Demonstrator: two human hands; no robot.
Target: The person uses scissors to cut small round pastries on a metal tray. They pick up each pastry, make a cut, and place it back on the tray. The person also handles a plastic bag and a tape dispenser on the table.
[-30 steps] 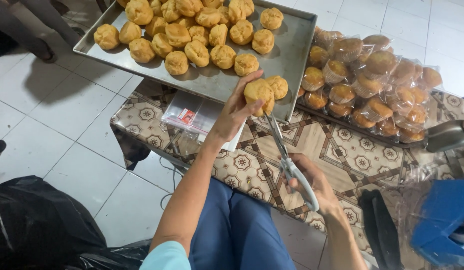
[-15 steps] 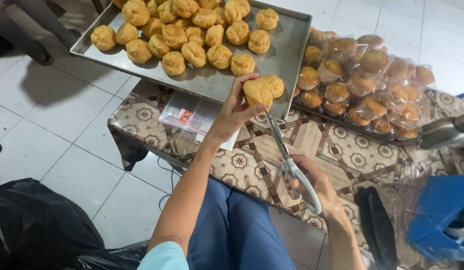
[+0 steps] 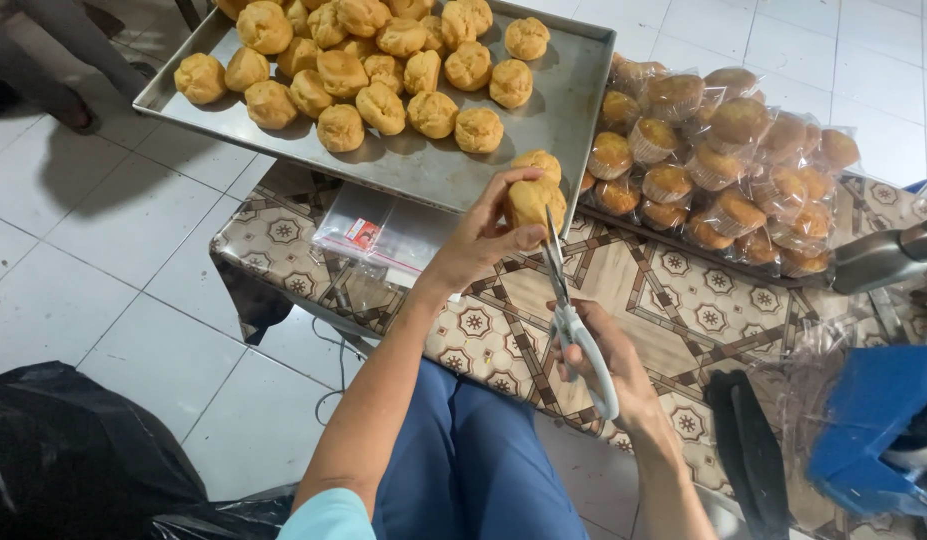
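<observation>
1. The metal tray (image 3: 573, 110) is cut off at the top edge, so its far rows of pastries cannot be counted; a stack of clear plastic bags (image 3: 383, 232) is half hidden under its near rim.
2. The left hand (image 3: 478, 245) curls its fingers closed around a round golden puff (image 3: 531, 203), held just off the tray's near corner, above the patterned table (image 3: 683, 300). The palm side is hidden.
3. The right hand (image 3: 608, 365) grips the pale handles of scissors (image 3: 568, 310), fingers wrapped through the loops; the thin steel blades are slightly parted, their tips at the puff's side. Whether they cut into it is hard to tell.
4. The loose puffs (image 3: 383, 70) on the tray look dry, matte and bumpy.
5. The wrapped pastries (image 3: 723, 150) to the right sit in glossy, crinkled film that blurs their outlines.
6. A blue object (image 3: 873, 430) at the right is cropped and unclear.
</observation>
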